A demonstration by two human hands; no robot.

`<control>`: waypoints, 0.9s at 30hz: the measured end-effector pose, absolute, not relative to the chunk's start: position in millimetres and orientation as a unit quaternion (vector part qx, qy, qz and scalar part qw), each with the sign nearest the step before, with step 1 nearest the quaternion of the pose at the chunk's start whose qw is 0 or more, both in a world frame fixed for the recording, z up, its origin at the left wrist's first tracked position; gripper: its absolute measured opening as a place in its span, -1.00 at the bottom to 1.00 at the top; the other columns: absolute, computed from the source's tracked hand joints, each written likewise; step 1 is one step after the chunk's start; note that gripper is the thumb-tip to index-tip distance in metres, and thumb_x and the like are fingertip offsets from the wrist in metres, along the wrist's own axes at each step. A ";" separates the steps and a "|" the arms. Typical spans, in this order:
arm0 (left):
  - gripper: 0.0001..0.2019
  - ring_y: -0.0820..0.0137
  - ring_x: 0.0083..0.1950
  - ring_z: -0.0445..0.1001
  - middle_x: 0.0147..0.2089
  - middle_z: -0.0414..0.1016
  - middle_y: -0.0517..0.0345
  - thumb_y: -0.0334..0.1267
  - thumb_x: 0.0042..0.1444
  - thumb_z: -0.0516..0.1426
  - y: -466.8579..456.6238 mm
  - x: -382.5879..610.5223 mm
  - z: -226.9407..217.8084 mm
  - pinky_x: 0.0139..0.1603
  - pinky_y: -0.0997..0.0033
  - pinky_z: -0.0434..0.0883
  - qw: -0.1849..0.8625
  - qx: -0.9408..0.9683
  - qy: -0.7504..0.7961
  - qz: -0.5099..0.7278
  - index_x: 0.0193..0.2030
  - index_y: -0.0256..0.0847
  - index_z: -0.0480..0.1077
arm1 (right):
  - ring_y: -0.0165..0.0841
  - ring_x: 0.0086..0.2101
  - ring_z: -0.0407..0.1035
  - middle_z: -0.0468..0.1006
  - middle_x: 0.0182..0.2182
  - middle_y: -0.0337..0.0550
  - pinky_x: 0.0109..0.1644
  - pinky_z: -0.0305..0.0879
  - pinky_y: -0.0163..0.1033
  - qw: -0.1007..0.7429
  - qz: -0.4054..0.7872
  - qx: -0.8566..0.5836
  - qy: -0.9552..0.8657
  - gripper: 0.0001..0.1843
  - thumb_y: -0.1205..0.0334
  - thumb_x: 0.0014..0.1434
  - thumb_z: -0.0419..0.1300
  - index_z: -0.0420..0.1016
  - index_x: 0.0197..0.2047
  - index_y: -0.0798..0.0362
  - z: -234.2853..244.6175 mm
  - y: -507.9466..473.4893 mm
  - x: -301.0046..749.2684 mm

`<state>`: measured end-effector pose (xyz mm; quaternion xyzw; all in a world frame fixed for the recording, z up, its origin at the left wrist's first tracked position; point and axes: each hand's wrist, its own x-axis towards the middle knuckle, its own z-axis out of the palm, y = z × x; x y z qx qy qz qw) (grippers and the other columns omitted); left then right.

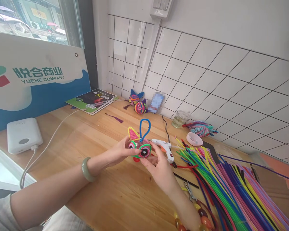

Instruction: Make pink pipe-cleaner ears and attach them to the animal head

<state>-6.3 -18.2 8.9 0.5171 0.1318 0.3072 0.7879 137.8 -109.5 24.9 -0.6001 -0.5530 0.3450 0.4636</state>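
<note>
A small pipe-cleaner animal head point(140, 147), pink and green with a black eye, a pink-yellow ear and a blue loop on top, is held above the wooden table point(115, 199). My left hand point(120, 150) grips its left side with closed fingers; a jade bangle point(87, 169) is on that wrist. My right hand point(157, 165) pinches its right side from below. A white glue gun point(164, 147) lies just behind the right hand.
A big spread of coloured pipe cleaners point(226, 183) covers the table at right. Scissors point(189, 192), a pink dish point(194, 139), a glass jar point(180, 119), finished figures point(137, 102), a white power bank point(24, 134) with cable, a booklet point(93, 100).
</note>
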 end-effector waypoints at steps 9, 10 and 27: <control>-0.62 0.35 -0.25 0.41 -0.18 0.41 0.04 -0.25 -0.09 0.19 -19.2 -6.6 6.9 -0.39 0.51 0.33 0.804 0.482 0.196 0.289 -0.08 -0.20 0.28 | -0.26 -0.19 0.39 0.32 0.02 -0.08 -0.09 0.35 -0.10 0.449 0.290 -0.621 -0.573 -0.43 0.18 0.04 0.15 0.12 0.13 -0.05 21.4 -111.7 127.9; -0.62 0.35 -0.25 0.41 -0.18 0.41 0.04 -0.25 -0.09 0.20 -19.1 -6.5 6.2 -0.40 0.51 0.33 0.802 0.481 0.200 0.293 -0.09 -0.20 0.29 | -0.26 -0.18 0.39 0.31 0.03 -0.08 -0.08 0.34 -0.09 0.447 0.293 -0.623 -0.571 -0.43 0.17 0.04 0.14 0.11 0.13 -0.06 22.0 -112.2 127.0; -0.69 0.26 -0.15 0.41 -0.09 0.39 -0.01 -0.24 0.01 0.11 -8.8 -9.2 5.5 -0.23 0.32 0.37 0.803 0.467 0.167 0.330 -0.07 -0.21 0.29 | -0.33 -0.29 0.44 0.37 -0.06 -0.04 -0.21 0.36 -0.18 0.577 0.199 -0.650 -0.453 -0.48 0.06 -0.02 0.18 0.26 0.02 -0.01 71.3 -120.5 229.1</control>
